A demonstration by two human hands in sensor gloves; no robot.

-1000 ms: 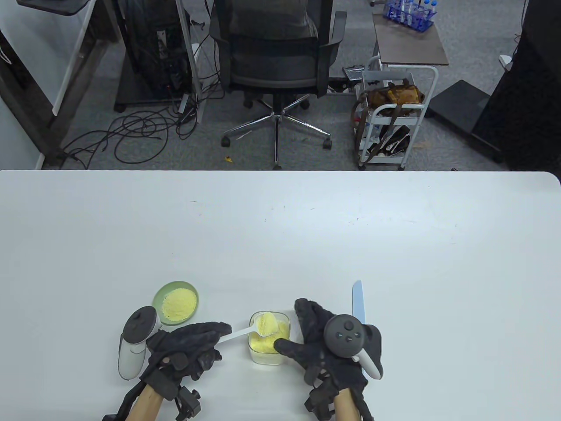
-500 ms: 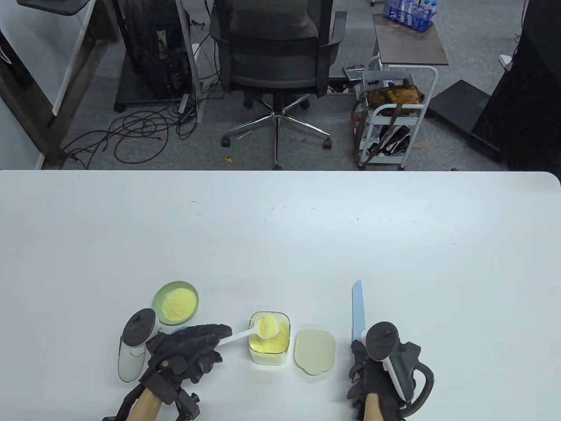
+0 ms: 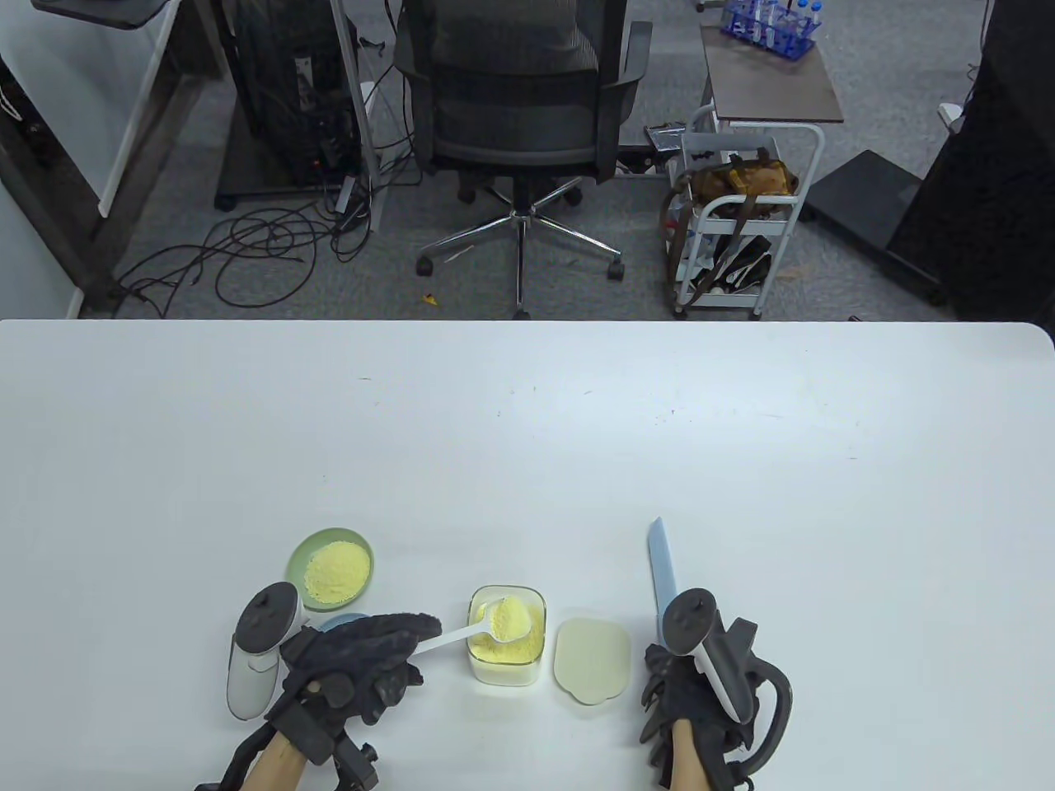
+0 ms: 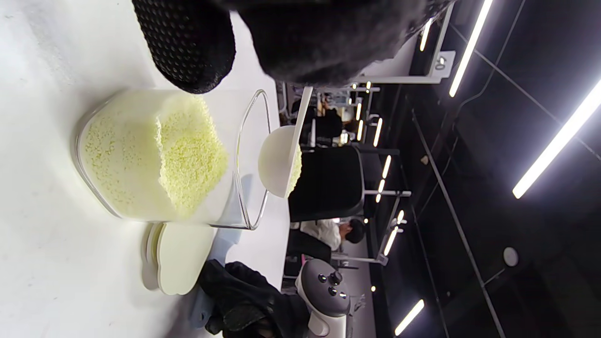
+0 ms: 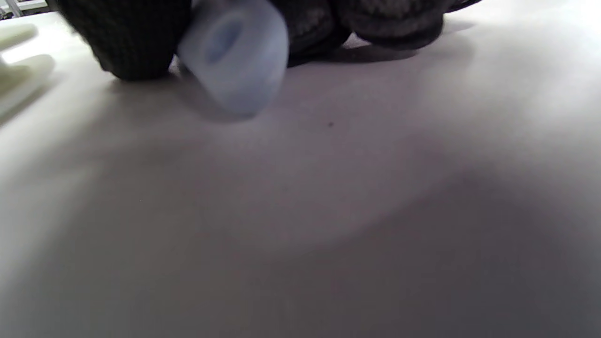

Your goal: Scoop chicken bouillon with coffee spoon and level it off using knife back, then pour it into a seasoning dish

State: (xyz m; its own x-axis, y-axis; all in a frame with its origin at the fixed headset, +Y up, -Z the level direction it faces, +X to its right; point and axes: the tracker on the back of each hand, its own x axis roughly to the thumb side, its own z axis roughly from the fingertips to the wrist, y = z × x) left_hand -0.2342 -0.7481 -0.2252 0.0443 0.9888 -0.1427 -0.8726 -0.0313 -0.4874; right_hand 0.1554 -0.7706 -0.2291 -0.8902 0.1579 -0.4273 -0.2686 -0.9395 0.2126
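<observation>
My left hand (image 3: 363, 659) grips the handle of a white coffee spoon (image 3: 494, 624). Its bowl, heaped with yellow bouillon, hangs over the clear bouillon container (image 3: 506, 636). In the left wrist view the spoon's bowl (image 4: 277, 162) hovers just above the container's rim (image 4: 251, 159). My right hand (image 3: 688, 700) is curled round the handle of a pale blue knife (image 3: 661, 568); its blade points away from me. The handle's butt end (image 5: 235, 51) shows between the gloved fingers (image 5: 127, 42), close to the table. A green seasoning dish (image 3: 330, 568) holding bouillon sits to the far left of the container.
The container's cream lid (image 3: 592, 659) lies on the table between the container and my right hand. A small blue thing (image 3: 336, 622) peeks out behind my left hand. The white table (image 3: 527, 445) stretches far beyond; an office chair (image 3: 519, 107) stands past its far edge.
My right hand left the container, moved right past the lid and took hold of the knife handle; the blade has shifted a little. The left hand has kept the heaped spoon over the container.
</observation>
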